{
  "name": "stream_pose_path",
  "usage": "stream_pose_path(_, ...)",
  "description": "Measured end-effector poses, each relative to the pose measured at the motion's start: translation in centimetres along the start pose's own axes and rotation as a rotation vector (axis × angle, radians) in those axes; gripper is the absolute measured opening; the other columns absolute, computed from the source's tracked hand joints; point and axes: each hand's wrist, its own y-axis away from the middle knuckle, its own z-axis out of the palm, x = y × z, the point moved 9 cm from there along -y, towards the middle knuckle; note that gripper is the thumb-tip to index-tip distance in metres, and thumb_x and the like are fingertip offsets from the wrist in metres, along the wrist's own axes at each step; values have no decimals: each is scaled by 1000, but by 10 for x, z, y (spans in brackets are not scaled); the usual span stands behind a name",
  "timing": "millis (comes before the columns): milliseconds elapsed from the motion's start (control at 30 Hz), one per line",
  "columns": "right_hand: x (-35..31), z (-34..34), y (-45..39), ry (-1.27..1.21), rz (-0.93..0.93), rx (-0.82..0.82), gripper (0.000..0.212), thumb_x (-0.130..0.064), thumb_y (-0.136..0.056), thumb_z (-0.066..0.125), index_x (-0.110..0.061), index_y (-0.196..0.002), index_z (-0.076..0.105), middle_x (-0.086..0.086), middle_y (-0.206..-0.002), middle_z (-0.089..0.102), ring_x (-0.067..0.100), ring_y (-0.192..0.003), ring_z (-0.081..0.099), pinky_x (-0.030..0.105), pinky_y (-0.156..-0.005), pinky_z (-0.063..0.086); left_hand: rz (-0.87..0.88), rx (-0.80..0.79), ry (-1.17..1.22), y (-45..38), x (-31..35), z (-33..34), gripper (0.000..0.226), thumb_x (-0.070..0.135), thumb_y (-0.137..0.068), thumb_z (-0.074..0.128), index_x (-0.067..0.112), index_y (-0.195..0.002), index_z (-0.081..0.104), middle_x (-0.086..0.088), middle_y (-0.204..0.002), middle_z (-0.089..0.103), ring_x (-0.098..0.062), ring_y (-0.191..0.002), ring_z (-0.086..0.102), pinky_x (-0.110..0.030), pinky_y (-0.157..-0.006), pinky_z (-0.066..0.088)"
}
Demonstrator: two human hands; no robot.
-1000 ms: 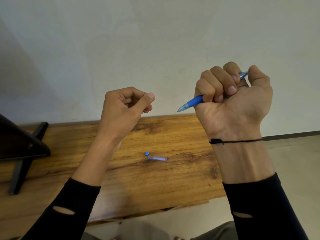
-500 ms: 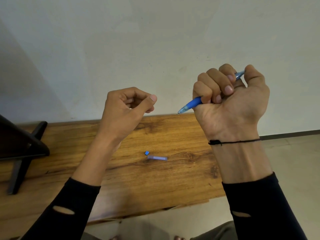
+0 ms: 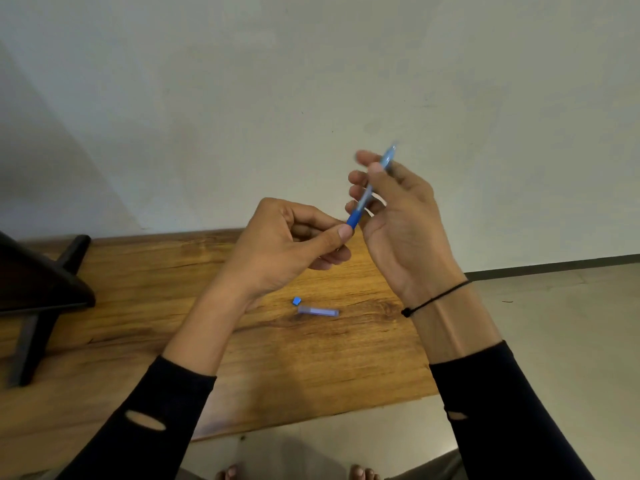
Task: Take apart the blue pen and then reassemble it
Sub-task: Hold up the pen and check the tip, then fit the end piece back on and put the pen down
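Observation:
The blue pen (image 3: 367, 192) is held up above the wooden table (image 3: 138, 299), slanting from its pale upper end down to its dark blue grip. My right hand (image 3: 394, 216) holds the pen's middle with loosely spread fingers. My left hand (image 3: 287, 247) pinches the pen's lower tip between thumb and forefinger, hiding the point. On the table below lie a small blue cap piece (image 3: 296, 300) and a pale purple tube (image 3: 318, 311), side by side and apart from both hands.
A black stand (image 3: 41, 289) with a slanted leg sits at the table's left end. A plain wall rises behind the table. Tiled floor (image 3: 554, 323) lies past the table's right edge, and bare toes (image 3: 356, 472) show at the bottom.
My right hand loosened from a fist and swung the pen toward upright. My left hand moved right and took hold of the pen's tip. The two parts on the table stayed put.

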Motion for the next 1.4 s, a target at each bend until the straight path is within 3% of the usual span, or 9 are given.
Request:
stream_pose_path(67, 5, -6, -1, 325, -66, 28, 22, -20, -107, 60, -8, -121, 73, 1, -103, 71, 11, -94, 65, 27, -79, 56, -30, 45, -43, -2, -11, -4, 15, 21, -91, 83, 11, -101, 85, -8, -81, 85, -18, -78, 85, -26, -68, 68)
stream_pose_path(233, 28, -24, -9, 700, -120, 99, 19, -20, -97, 76, -9, -112, 76, 11, -85, 76, 18, -79, 75, 43, -78, 67, -86, -10, -322, -8, -44, 1, 7, 27, -93, 83, 20, -93, 85, 2, -77, 84, -10, -77, 83, -29, -73, 66)
stream_pose_path(333, 49, -39, -19, 1020, -124, 100, 23, -24, -91, 83, -15, -109, 72, -4, -70, 68, 7, -66, 67, 17, -58, 54, -50, -32, -727, -11, -60, 1, 8, 42, -90, 83, 35, -88, 79, 16, -71, 77, 5, -71, 73, -28, -75, 60)
stream_pose_path(467, 95, -63, -30, 1283, 44, 22, 33, -29, -88, 85, -16, -114, 70, 4, -84, 73, 20, -81, 69, 29, -60, 43, -108, -67, -1020, -13, -84, -7, 19, 48, -87, 82, 34, -99, 76, 20, -74, 73, -2, -84, 72, -33, -80, 54)
stream_pose_path(600, 126, -74, -36, 1390, 138, -12, 35, -29, -89, 84, -17, -115, 65, 8, -97, 73, 30, -95, 70, 36, -75, 49, -121, -66, -1067, -17, -95, -12, 22, 51, -85, 81, 34, -100, 77, 20, -78, 74, -7, -89, 72, -32, -74, 49)
stream_pose_path(767, 143, -73, -35, 1466, 106, -31, 42, -27, -87, 85, -18, -116, 57, 2, -91, 55, 26, -87, 51, 36, -71, 41, -159, -42, -1019, -19, -102, -19, 20, 53, -88, 79, 36, -99, 76, 21, -77, 72, -10, -89, 73, -38, -81, 60)
stream_pose_path(1033, 133, -61, -31, 1507, 20, -74, 42, -34, -90, 82, -18, -118, 54, 8, -106, 67, 31, -95, 61, 40, -73, 46, -173, 5, -981, -18, -97, -29, 19, 53, -91, 77, 34, -97, 78, 18, -81, 75, -12, -89, 74, -36, -77, 59)
stream_pose_path(1233, 148, -5, 3, 1621, -120, -659, 33, -40, -86, 82, -20, -104, 64, 0, -104, 60, 29, -102, 62, 41, -76, 51, -209, 119, -957, -16, -88, -53, 19, 54, -92, 75, 35, -90, 76, 15, -84, 74, -18, -92, 74, -44, -87, 61)
stream_pose_path(1400, 166, -7, 8, 1760, -90, -736, 20, -34, -95, 74, -19, -97, 61, 4, -108, 67, 31, -101, 67, 44, -78, 54, -205, 132, -947, -13, -84, -58, 21, 53, -93, 74, 33, -93, 79, 17, -81, 72, -15, -88, 73, -45, -86, 62)
